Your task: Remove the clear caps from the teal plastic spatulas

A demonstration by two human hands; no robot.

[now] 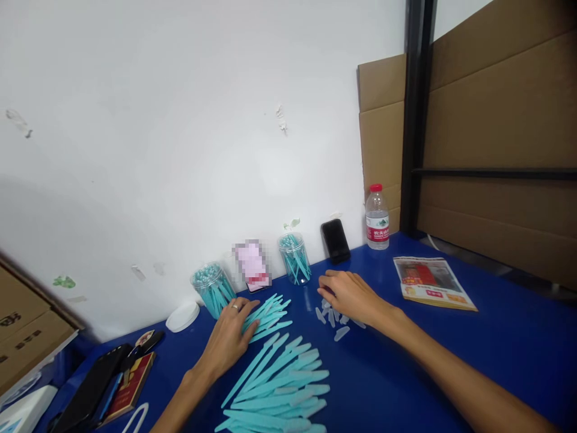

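Note:
My left hand (232, 328), a ring on one finger, rests with fingers apart on a small pile of teal eyebrow razors (273, 314). Below it, a larger fan of teal eyebrow razors (283, 382) with pale blade covers spreads toward me. My right hand (349, 294) hovers at a scatter of translucent blade caps (341, 333). Its thumb and fingers are curled in, and whatever they hold is too small or hidden to make out. Close to my left hand stands a clear jar (211, 288) packed with teal sticks; a second clear jar (295, 258) is between the hands, farther back.
A phone (253, 264) and a black device (335, 240) lean against the wall. Behind my right hand are a water bottle (377, 219) and a printed packet (433, 282). Leftward lie a white lid (183, 317), a black pouch (92, 391) and a red box (130, 388).

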